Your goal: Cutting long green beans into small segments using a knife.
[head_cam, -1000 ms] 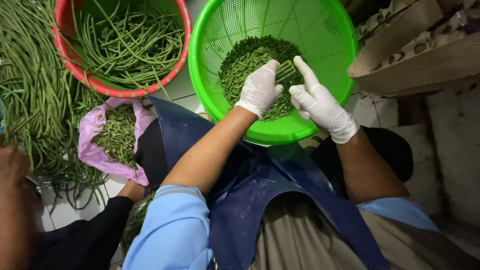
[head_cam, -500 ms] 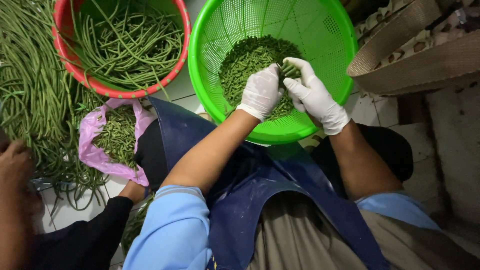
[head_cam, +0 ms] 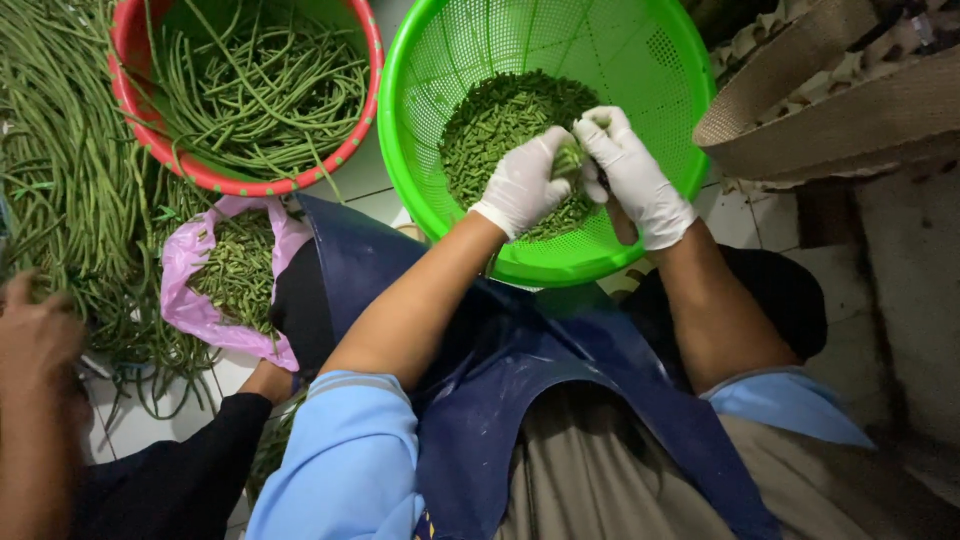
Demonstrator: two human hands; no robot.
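Over the green colander (head_cam: 640, 60), the left hand (head_cam: 522, 183) and right hand (head_cam: 632, 175) are pinching cut beans (head_cam: 570, 158) between closed gloved fingertips.

Even, soft light from above keeps the green basket (head_cam: 420, 150) vivid and the white gloves bright, while the lap and right edge fall into dim shadow and a co-worker's hand (head_cam: 35, 335) blurs at left.

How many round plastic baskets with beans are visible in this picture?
2. The green basket sits top centre, under both gloved hands, holding cut beans. The red basket sits top left, holding long beans. Others may lie outside the view.
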